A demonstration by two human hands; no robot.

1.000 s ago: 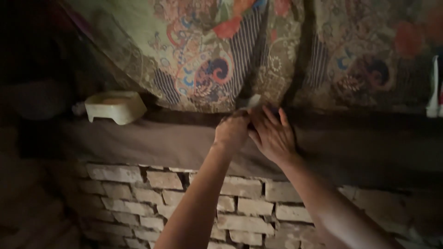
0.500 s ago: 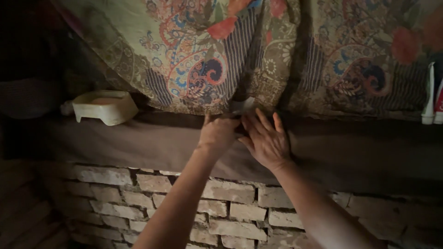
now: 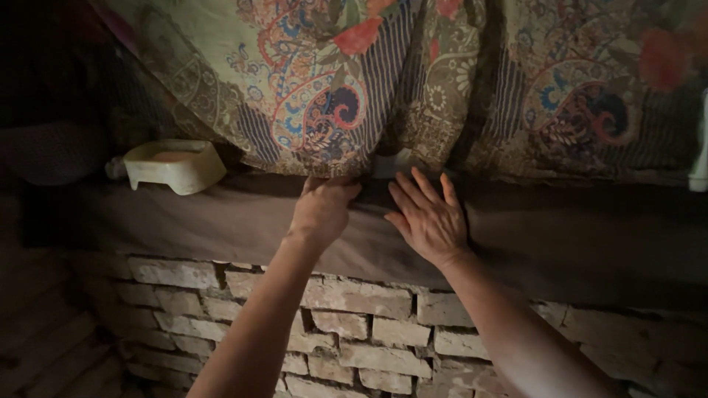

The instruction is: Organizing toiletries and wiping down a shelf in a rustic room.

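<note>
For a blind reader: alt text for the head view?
Two bare hands, left hand and right hand, rest on a brown ledge at the hem of a patterned cloth, above a brick wall; a pale dish sits left.

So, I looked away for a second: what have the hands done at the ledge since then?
The left hand slid left, away from the right hand, and now curls at the patterned cloth's hem. The right hand's fingers spread flat below the small pale object. The soap dish and brick wall stayed put.
</note>
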